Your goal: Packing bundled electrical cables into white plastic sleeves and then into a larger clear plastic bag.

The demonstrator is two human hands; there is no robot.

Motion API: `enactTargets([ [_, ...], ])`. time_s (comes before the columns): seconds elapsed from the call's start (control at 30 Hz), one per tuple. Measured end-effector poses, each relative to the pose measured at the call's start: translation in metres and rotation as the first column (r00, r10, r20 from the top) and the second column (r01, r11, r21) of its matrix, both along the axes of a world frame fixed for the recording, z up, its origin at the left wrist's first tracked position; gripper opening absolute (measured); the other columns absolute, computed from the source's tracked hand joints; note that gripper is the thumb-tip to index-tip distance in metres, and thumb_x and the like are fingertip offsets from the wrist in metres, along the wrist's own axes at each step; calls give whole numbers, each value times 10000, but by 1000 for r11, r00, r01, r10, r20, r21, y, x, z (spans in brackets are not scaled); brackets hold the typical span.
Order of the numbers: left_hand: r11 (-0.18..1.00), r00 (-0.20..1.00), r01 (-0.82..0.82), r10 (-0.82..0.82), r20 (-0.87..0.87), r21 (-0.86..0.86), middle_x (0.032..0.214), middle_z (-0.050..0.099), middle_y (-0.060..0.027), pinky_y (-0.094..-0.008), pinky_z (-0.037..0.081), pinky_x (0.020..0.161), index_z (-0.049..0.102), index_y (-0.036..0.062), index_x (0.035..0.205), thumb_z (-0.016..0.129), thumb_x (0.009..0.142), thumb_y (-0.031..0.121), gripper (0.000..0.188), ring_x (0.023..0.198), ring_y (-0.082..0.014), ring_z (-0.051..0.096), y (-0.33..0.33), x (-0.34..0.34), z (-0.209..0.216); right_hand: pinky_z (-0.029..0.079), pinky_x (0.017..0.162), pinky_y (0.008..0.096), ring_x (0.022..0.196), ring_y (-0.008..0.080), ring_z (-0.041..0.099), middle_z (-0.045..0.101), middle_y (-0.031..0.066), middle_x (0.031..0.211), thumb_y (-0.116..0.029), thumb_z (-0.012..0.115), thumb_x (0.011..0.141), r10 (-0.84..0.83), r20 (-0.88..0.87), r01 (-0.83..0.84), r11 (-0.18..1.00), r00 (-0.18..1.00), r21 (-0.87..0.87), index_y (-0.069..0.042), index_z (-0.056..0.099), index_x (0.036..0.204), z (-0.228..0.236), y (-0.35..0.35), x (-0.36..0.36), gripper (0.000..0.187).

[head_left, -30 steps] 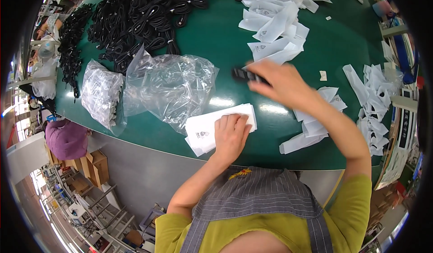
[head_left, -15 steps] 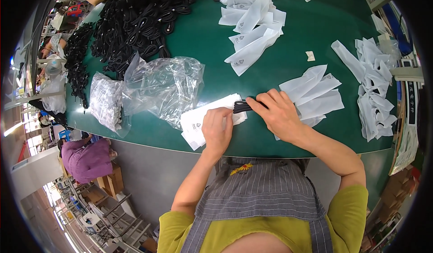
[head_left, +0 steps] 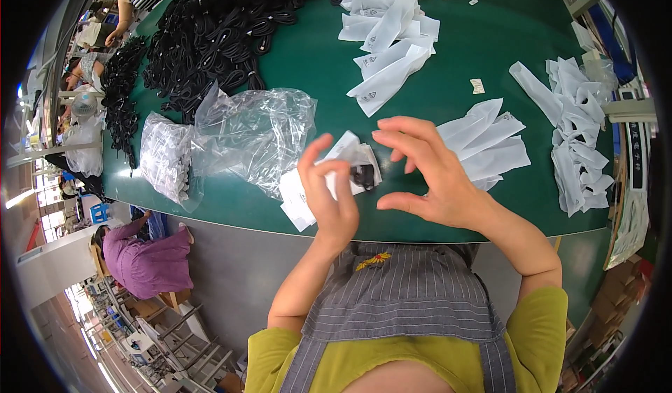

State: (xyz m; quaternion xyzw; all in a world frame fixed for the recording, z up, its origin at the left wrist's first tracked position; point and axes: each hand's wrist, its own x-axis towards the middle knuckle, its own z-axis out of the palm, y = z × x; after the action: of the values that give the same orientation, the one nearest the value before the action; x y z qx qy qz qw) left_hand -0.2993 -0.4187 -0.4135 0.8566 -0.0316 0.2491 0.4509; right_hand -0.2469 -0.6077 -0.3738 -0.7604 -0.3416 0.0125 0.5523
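A black coiled cable [head_left: 362,177] sits partly inside the mouth of a white pouch, on a stack of flat white pouches [head_left: 297,200] near the table's front edge. My left hand [head_left: 330,200] is over the stack, fingers spread and slightly blurred, beside the pouch and cable. Whether its fingertips touch the pouch is hard to see. To the right of the cable, my right hand [head_left: 441,183] is held open above the table, thumb and fingers wide apart, with nothing between them. Filled-looking white pouches [head_left: 483,144] lie fanned out just beyond it.
A large heap of black cables [head_left: 210,36] covers the far left. Clear plastic bags [head_left: 255,130] lie left of the stack, one bag full of white pieces [head_left: 164,155]. More white pouches [head_left: 392,64] lie at the back and right [head_left: 577,141]. Other people are at left.
My right hand has let go of the black cable and opened, moving slightly right. My left hand's fingers have lifted and spread. The cable now sits further inside the pouch.
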Motion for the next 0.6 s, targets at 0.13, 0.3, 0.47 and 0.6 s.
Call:
enactTargets([
  [0.13, 958, 994, -84, 64, -84, -275, 1322, 491, -178, -401, 351, 1057, 528, 26, 1014, 488, 1012, 104, 88, 1264, -266, 449, 0, 22, 20, 566, 744, 368, 999, 305, 638, 467, 149, 1349, -179, 857, 675, -7, 182, 28, 993, 983, -114, -90, 437, 1418, -6, 13, 1, 858],
  [0.3, 971, 999, -48, 45, -18, -233, 1241, 540, -167, -396, 390, 1008, 532, 25, 999, 536, 971, 66, 50, 1175, -278, 506, -2, 33, 23, 567, 710, 364, 930, 295, 649, 495, 145, 1292, -131, 826, 704, -154, 158, 167, 983, 975, -72, -56, 418, 1419, -8, 39, 15, 827],
  [0.47, 948, 998, -54, 58, 5, -314, 1206, 552, -162, -391, 398, 991, 547, 23, 991, 541, 974, 76, 56, 1163, -281, 510, 6, 45, 32, 570, 720, 361, 975, 319, 649, 537, 136, 1249, -101, 824, 697, -138, 233, 160, 984, 963, -82, -76, 480, 1362, -8, 59, 34, 749],
  [0.6, 970, 998, -19, 34, 57, -241, 1211, 552, -186, -395, 406, 978, 553, 8, 1005, 578, 942, 48, 79, 1171, -321, 509, 3, 69, 39, 534, 624, 351, 805, 266, 660, 602, 63, 977, -130, 726, 803, -259, 302, 284, 958, 917, -41, -86, 589, 1123, -5, 78, 70, 351],
])
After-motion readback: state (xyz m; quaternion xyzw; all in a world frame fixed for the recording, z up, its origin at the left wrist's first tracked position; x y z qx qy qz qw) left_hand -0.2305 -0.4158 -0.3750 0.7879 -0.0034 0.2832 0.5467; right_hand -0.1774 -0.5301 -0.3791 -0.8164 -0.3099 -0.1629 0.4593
